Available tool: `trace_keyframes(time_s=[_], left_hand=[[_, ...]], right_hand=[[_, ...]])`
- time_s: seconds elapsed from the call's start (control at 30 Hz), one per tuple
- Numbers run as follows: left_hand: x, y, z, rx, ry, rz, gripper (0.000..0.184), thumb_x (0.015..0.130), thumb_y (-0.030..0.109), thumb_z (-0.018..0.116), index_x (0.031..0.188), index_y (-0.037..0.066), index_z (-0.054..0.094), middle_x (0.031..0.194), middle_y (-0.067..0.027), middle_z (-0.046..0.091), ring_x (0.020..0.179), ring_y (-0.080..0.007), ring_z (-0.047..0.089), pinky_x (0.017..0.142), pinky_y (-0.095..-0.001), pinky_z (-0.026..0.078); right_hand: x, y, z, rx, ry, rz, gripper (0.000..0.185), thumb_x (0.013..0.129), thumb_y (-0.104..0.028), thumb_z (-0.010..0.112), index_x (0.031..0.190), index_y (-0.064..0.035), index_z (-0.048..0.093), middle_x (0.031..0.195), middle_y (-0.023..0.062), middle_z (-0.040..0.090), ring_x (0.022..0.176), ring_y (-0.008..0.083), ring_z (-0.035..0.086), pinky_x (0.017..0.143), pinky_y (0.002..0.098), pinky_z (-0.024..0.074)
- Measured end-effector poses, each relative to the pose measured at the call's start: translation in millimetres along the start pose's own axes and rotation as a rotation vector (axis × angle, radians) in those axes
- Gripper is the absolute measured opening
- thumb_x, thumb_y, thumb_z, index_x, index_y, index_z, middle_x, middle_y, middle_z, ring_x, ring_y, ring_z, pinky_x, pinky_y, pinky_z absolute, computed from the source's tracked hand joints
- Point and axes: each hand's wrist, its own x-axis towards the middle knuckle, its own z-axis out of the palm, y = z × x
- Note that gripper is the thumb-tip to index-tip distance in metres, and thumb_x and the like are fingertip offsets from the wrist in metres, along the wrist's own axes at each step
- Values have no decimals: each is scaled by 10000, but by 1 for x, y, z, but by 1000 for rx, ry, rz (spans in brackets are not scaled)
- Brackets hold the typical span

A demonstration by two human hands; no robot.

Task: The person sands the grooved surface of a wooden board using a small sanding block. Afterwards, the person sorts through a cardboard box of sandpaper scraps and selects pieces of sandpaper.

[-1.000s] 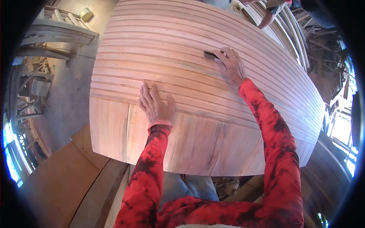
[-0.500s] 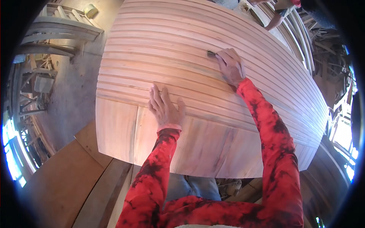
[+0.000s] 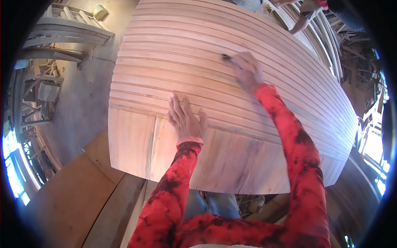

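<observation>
A wide wooden panel (image 3: 231,159) lies in front of me, with long parallel grooved slats across most of it and a smooth plank band along the near edge. My left hand (image 3: 186,118) rests on it with fingers spread, where the smooth band meets the slats. Further out and to the right, my right hand (image 3: 247,71) is closed on a small dark folded piece (image 3: 226,57) that looks like sandpaper, held over the slats. Motion blurs this hand, so whether the piece touches the wood is hard to tell.
Another person's arm (image 3: 298,25) shows beyond the panel's far right edge, near stacked long strips (image 3: 324,37). Wooden frames (image 3: 68,31) stand at the left, with a small yellowish container (image 3: 99,12) behind them. Brown boards (image 3: 70,186) lie at the lower left.
My right hand has moved slightly left with the dark folded piece. The panel and my left hand appear shifted a little to the right in view, the hand still resting there.
</observation>
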Motion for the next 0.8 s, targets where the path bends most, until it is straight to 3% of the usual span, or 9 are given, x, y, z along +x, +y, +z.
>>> trace_keyframes(time_s=[0.03,0.1,0.23,0.3,0.43,0.47,0.5,0.63,0.8], left_hand=[[1,-1,0,-4,0,2,703,913,353,636,1474,8,392,1633,-277,266,1525,-456,221,1197,-608,185],[-3,1,2,-9,-22,11,703,912,344,640,1476,7,389,1634,-276,264,1526,-456,219,1197,-608,184],[-4,3,-3,-10,-28,8,701,911,322,658,1475,4,387,1637,-275,257,1530,-450,212,1199,-607,183],[0,2,-4,-9,-21,-8,702,909,311,667,1475,3,387,1639,-275,253,1531,-448,210,1198,-606,184],[-2,0,-5,-28,-34,1,705,908,310,667,1477,3,387,1643,-271,246,1535,-439,205,1200,-603,184],[0,0,-4,-35,-22,-4,705,906,310,665,1478,5,387,1644,-270,244,1537,-435,202,1201,-602,183],[1,-1,-1,-31,-32,2,705,906,310,665,1478,5,387,1644,-270,244,1537,-435,202,1201,-602,183],[-1,-3,2,-32,-27,7,719,904,333,660,1482,7,381,1650,-267,233,1540,-436,193,1201,-606,174],[-1,-2,-1,-66,-34,-3,735,900,335,666,1489,7,374,1658,-266,218,1536,-445,193,1198,-611,171]], right_hand=[[18,-9,28,-55,-54,-74,101,850,-65,652,928,-100,706,888,82,654,868,314,624,751,414,538],[58,-30,89,-17,109,-123,97,861,-71,643,930,-98,705,876,86,650,853,310,623,733,418,535],[43,-29,62,274,1,133,91,867,-72,634,927,-101,695,844,92,629,818,308,616,707,424,527],[1,1,5,-100,-95,-21,197,820,-74,708,1011,-106,742,859,99,650,809,317,634,729,428,526],[21,-13,33,-35,-15,-59,135,842,-71,678,971,-102,701,848,90,632,806,324,617,714,433,513],[43,-20,74,73,38,-29,63,847,-106,686,884,-98,635,822,87,598,788,309,603,689,424,509],[50,-24,99,177,85,17,144,852,-140,693,797,-95,568,796,83,563,771,295,589,665,415,505],[23,-21,38,-163,31,-87,122,837,-137,684,798,-104,573,802,74,578,773,283,587,671,413,508],[44,-35,44,-94,19,-77,99,818,-121,663,793,-108,568,799,70,578,811,280,591,703,407,512]])
